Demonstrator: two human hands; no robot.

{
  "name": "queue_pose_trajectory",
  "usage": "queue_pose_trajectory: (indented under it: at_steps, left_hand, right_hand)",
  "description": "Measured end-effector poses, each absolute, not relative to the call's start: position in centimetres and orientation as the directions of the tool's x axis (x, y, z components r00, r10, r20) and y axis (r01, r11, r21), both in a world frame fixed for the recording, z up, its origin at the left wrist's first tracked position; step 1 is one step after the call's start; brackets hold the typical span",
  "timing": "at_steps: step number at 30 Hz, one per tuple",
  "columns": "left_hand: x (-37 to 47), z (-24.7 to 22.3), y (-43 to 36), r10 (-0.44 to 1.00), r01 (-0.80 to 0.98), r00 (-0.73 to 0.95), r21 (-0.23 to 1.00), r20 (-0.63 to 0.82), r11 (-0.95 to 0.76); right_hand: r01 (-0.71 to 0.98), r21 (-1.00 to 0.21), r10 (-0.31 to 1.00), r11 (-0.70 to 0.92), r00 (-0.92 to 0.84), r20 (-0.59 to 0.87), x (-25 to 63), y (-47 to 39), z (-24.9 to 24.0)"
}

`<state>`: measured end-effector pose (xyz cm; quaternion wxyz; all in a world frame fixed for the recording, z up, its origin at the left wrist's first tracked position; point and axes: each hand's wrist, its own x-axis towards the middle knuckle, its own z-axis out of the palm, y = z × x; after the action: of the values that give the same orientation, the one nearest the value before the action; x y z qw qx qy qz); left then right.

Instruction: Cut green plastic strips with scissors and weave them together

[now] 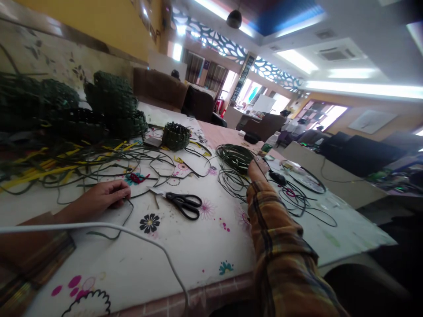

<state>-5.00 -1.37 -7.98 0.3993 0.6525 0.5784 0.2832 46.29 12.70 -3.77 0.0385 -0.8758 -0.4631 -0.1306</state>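
1. White cable (pixel 142 237) curves across the near view, above the floral table (pixel 185 273).
2. The person's left hand (pixel 115 193) pinches a thin green strip (pixel 128 213), fingers drawn close together.
3. Black-handled scissors (pixel 183 203) lie between the hands, blades partly open.
4. The right hand (pixel 258 168) reaches to the right edge of the green coil (pixel 236 157); its grip cannot be told.
5. Beyond the scissors sits a small green basket (pixel 176 136); larger baskets (pixel 112 99) stand at left.
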Motion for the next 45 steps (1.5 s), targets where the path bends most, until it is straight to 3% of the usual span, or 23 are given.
queue_pose_trajectory:
  at_steps: [3,6,11,14,17,28,34,37,40,42,45]
  left_hand:
    - [-5.1,-8.1,-1.3,0.978,0.525,0.181,0.851,-0.099,-0.012]
    - [-5.1,-8.1,-1.2,0.979,0.539,0.18,0.842,-0.093,-0.019]
    - [-5.4,-8.7,-1.0,0.976,0.53,0.199,0.848,-0.09,-0.029]
    - [-5.9,-9.4,-0.7,0.972,0.519,0.218,0.854,-0.092,-0.036]
    - [-6.2,-9.9,-0.5,0.968,0.499,0.237,0.866,-0.084,-0.047]
    - [-5.8,-9.0,-1.4,0.974,0.424,0.224,0.902,-0.022,-0.077]
    - [-5.5,-8.3,-1.7,0.985,0.31,0.16,0.944,0.067,-0.115]
    - [-4.9,-7.5,-2.2,0.982,0.281,0.14,0.946,0.124,-0.159]
    - [-4.4,-6.8,-2.7,0.985,0.246,0.12,0.957,0.125,-0.152]
    - [-4.1,-6.6,-3.0,0.987,0.221,0.089,0.964,0.131,-0.148]
    - [-3.9,-6.4,-3.1,0.987,0.188,-0.012,0.97,0.158,-0.153]
  right_hand:
    - [0.844,0.086,0.824,-0.529,0.486,0.29,45.7,11.9,-3.9]
    - [0.909,0.101,0.904,-0.403,0.379,0.197,44.3,11.6,-3.5]
    - [0.998,0.04,0.995,-0.049,0.046,0.091,38.0,10.3,-4.0]
    - [0.976,-0.001,0.973,0.216,-0.215,0.084,33.5,8.7,-5.4]
    - [0.936,-0.003,0.935,0.351,-0.351,0.054,30.5,7.5,-6.8]
    - [0.975,0.0,0.969,0.223,-0.222,0.11,29.8,8.8,-7.4]
    - [0.995,-0.03,0.949,0.098,-0.084,0.304,29.9,7.6,-6.0]
    - [0.98,-0.16,0.889,0.118,-0.033,0.456,30.5,6.7,-4.6]
    - [0.86,-0.409,0.736,0.304,0.06,0.674,30.0,5.1,-3.9]
    - [0.689,-0.529,0.662,0.495,0.094,0.743,28.5,3.6,-3.6]
    - [0.329,-0.715,0.738,0.617,0.076,0.671,25.3,0.9,-3.6]
